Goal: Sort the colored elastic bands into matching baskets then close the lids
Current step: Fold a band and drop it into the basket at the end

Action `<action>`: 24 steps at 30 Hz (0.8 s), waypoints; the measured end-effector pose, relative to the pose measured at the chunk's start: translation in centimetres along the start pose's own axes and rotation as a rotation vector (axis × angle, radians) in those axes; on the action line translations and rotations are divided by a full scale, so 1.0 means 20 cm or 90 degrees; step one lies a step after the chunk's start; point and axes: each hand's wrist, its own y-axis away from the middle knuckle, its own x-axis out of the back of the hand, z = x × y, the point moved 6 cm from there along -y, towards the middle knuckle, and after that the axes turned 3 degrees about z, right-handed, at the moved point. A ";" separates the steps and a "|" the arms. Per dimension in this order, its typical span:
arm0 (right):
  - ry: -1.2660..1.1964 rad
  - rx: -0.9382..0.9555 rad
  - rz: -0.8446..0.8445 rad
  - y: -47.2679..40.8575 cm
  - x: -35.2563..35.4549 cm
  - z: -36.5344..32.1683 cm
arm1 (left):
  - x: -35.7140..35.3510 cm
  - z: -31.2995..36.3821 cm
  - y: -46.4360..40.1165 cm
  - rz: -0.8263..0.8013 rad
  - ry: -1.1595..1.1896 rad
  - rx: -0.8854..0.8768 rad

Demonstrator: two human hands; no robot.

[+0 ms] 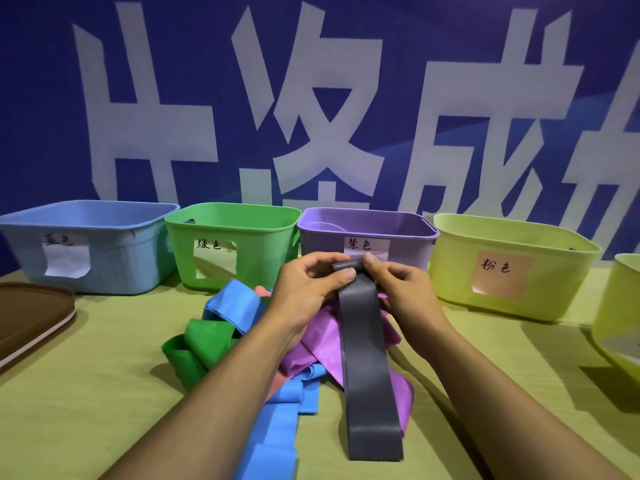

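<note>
The grey elastic band point(367, 368) hangs from both hands, its top end pinched between the left hand point(308, 289) and the right hand point(398, 289), thumbs and fingers curled round the folded edge. Under the wrists lies the heap of other bands: a purple band point(318, 341) directly beneath the grey one, a blue band point(232, 303) and a green band point(204, 341) to the left of the left hand, a pink band point(277, 382) showing under the left forearm. The heap crowds the space below the hands.

Just beyond the knuckles stands the purple basket point(408, 251); left of it the green basket point(263, 251) and blue basket point(131, 251), right of it two yellow-green baskets point(568, 271), all open. A brown lid point(31, 317) lies far left on the green tablecloth point(86, 410).

The grey band's long axis runs from the hands straight toward the person, lower end resting flat on the cloth. It is a wide, flat, matte dark-grey loop, smooth and unprinted.
</note>
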 end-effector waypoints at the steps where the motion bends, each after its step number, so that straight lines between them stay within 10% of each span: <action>1: -0.009 0.004 -0.007 0.00 0.00 0.00 | 0.00 0.00 0.00 0.000 -0.001 0.002; 15: 0.021 0.103 -0.054 -0.02 -0.02 -0.02 | 0.02 -0.04 0.00 0.048 -0.060 0.068; 24: 0.047 -0.032 -0.024 -0.01 0.00 0.04 | 0.02 -0.02 0.00 0.056 -0.012 0.035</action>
